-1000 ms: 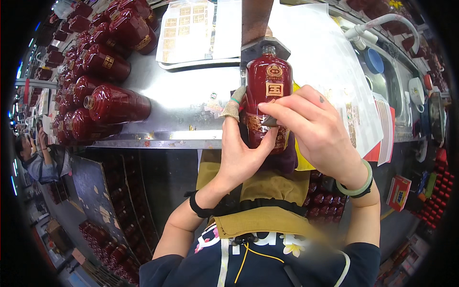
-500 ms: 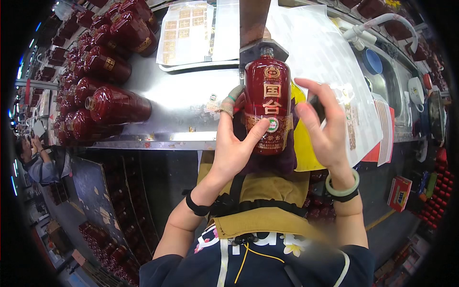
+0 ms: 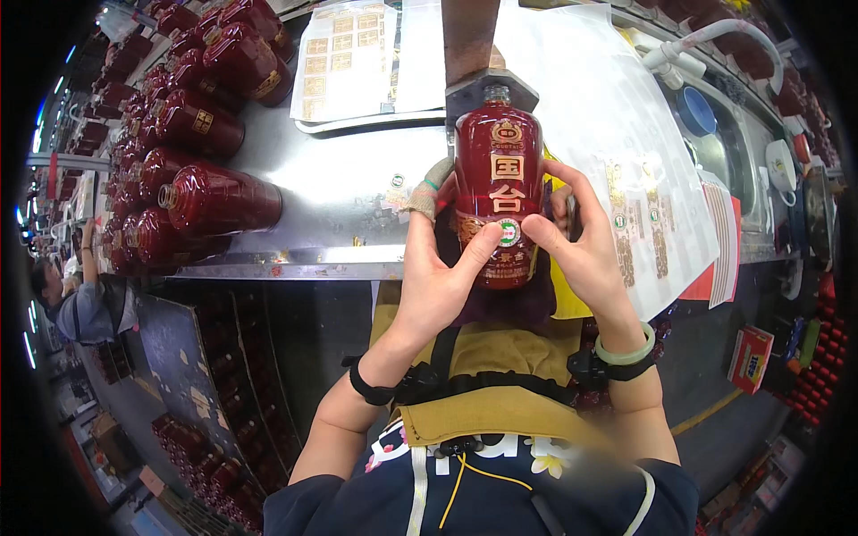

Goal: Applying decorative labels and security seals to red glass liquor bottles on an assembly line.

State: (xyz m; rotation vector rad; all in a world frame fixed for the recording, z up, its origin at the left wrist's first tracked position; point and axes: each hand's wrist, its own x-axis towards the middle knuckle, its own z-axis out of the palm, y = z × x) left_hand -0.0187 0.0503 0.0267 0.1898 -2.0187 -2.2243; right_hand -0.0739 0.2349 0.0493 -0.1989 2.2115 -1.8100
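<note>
A dark red glazed bottle (image 3: pixel 497 170) with gold markings and a small round green-and-white sticker stands upright against a metal bracket at the edge of the steel worktable (image 3: pixel 340 188). My left hand (image 3: pixel 442 263) cups its lower left side, thumb pressing on the round sticker; a fabric guard covers one fingertip. My right hand (image 3: pixel 576 246) holds the lower right side, thumb beside the sticker and fingers spread along the bottle's flank. A pale green bracelet and a dark band sit on my right wrist.
Several matching red bottles (image 3: pixel 223 198) lie on their sides at the table's left. Sheets of gold labels (image 3: pixel 344 54) and clear backing sheets (image 3: pixel 626 152) lie on the table. A white hose (image 3: pixel 706 40) and a round basin are at the right. Another person (image 3: pixel 76 304) works at far left.
My right hand has come off the front of the bottle and moved down to its lower right side, uncovering the gold markings. Both thumbs now sit at the round sticker.
</note>
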